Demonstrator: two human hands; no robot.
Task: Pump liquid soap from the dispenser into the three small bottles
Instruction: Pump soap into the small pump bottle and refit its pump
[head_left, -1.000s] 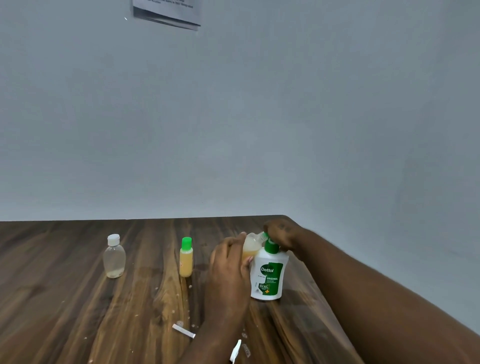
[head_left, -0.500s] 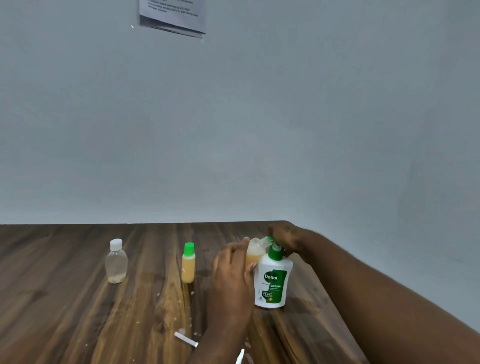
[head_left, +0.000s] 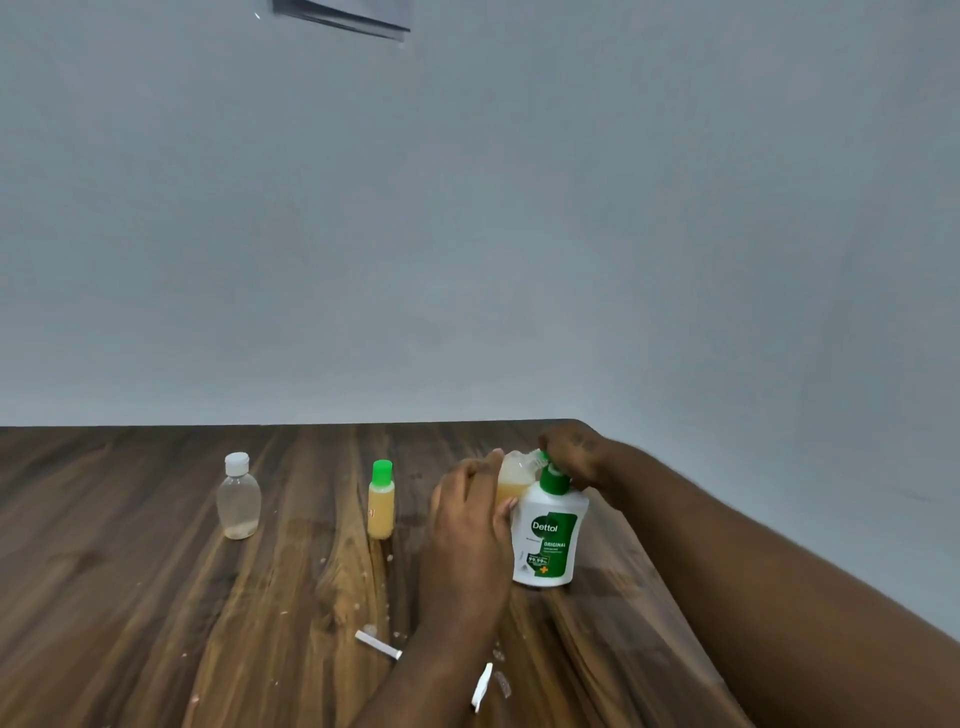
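A white Dettol soap dispenser (head_left: 548, 535) with a green pump stands near the right edge of the wooden table (head_left: 130, 597). My right hand (head_left: 571, 457) rests on top of its pump head. My left hand (head_left: 470, 530) holds a small clear bottle (head_left: 511, 475), partly filled with amber soap, tilted against the pump's spout. A small green-capped bottle (head_left: 381, 499) full of amber soap stands to the left. Farther left stands a clear bottle with a white cap (head_left: 238, 496), with only a little liquid at the bottom.
Small white scraps (head_left: 377, 643) and another white piece (head_left: 482, 686) lie on the table near my left forearm, along with crumbs. A grey wall rises behind the table, with a paper (head_left: 343, 15) pinned high up. The table's right edge runs under my right arm.
The view has shifted slightly. My right hand has stayed on the pump head and my left hand keeps the small bottle at the spout; the two standing bottles have not moved.
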